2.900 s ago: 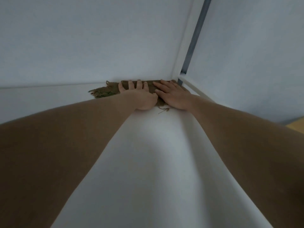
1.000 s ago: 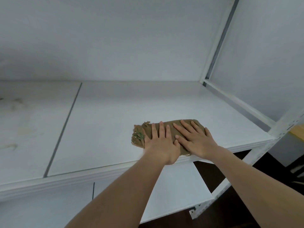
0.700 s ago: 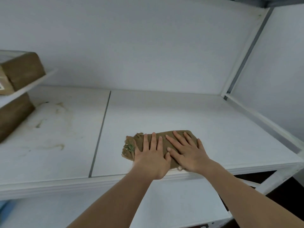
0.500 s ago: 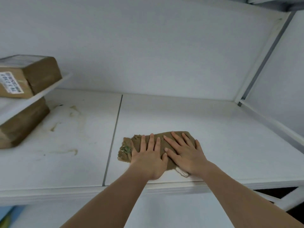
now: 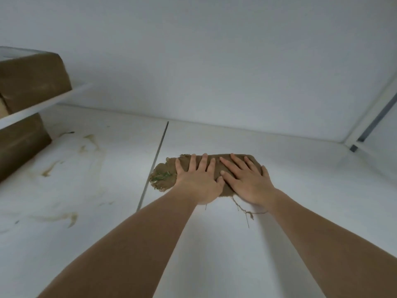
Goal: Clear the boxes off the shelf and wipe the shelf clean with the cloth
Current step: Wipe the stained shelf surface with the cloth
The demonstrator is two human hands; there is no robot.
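- Left hand (image 5: 196,179): flat on the cloth (image 5: 214,168), fingers straight and spread, palm pressing down.
- Right hand (image 5: 247,179): flat on the cloth just beside the left hand, fingers straight, thumb touching the left thumb.
- Cloth: brown, folded, lying on the white shelf (image 5: 300,190) right of the dark seam (image 5: 153,164) between two panels; frayed left end with green specks exposed; loose threads (image 5: 243,209) trailing from the near edge.
- Shelf, left panel: marked with brownish stains (image 5: 64,168).
- Upper box (image 5: 32,80): brown, at far left, resting on a white board (image 5: 43,106).
- Lower box (image 5: 19,143): brown, under that board, standing on the stained panel.
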